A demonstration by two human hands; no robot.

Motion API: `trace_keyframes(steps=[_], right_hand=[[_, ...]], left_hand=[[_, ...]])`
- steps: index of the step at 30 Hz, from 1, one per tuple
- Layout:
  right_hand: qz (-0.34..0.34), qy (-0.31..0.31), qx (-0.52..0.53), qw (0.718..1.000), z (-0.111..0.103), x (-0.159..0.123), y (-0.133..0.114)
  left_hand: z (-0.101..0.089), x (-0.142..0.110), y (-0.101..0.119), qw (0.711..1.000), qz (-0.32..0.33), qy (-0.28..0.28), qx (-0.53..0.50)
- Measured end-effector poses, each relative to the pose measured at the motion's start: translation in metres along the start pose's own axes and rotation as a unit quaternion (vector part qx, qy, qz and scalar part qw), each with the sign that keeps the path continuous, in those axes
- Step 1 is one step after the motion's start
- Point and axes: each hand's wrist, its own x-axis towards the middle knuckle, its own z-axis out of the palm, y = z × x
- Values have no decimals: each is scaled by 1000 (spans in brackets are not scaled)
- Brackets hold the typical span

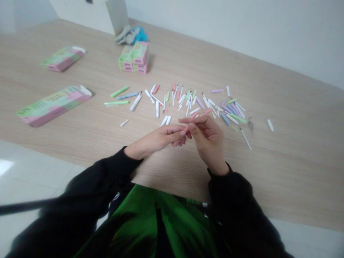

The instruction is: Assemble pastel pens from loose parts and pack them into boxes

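Observation:
Between the fingertips of both hands is a small pink pen part (pixel 187 129); the fingers cover most of it. My left hand (pixel 168 137) pinches it from the left, thumb on top. From the right, my right hand (pixel 207 138) closes thumb and fingers on it, with the index finger stretched out above. Just beyond the hands lies a loose spread of pen parts: white pen refills (pixel 187 106) with dark tips, and short white, pink, green, purple and blue barrels or caps. Two white caps (pixel 166 120) lie close to my left hand.
Left of the spread lie green pens (pixel 119 91) and a blue pen (pixel 128 95). Farther left are two pastel cartons (pixel 55 105). Stacked small boxes (pixel 134 59), gloves (pixel 131 35) and a white box (pixel 91 16) stand behind. A lone refill (pixel 245 138) lies right.

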Motion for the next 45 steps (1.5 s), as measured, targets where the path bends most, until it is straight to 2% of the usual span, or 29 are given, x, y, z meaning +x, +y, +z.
trace_keyframes(steps=[6, 9, 16, 22, 26, 29, 34, 37, 41, 45], right_hand=[[-79, -16, -129, 988, -10, 2, -5], [-93, -21, -162, 982, -12, 3, -6], [-59, 1, -77, 995, -13, 1, 4], [-82, -47, -91, 991, -12, -1, 1], [-73, -72, -107, 989, -11, -2, -3], [-49, -72, -95, 992, -11, -2, -3], [39, 46, -11, 998, -11, 0, 4], [98, 82, 71, 989, -12, 4, 14], [165, 68, 168, 969, -12, 7, 25], [201, 38, 204, 957, -12, 7, 29]], left_hand=[[-3, -1, -5, 1000, 1, 4, -26], [-3, -1, -5, 999, -1, 4, -37], [-7, -3, 0, 999, 5, 45, -6], [-9, -3, 3, 996, 32, 27, 73], [-7, -3, 7, 994, 22, 16, 107], [-5, -3, 8, 994, -1, 0, 114], [-6, -3, 6, 1000, -3, 27, 10], [-9, -6, 5, 998, 22, 23, -61], [-10, -9, 7, 994, 53, 31, -89], [-6, -9, 9, 993, 55, 57, -87]])
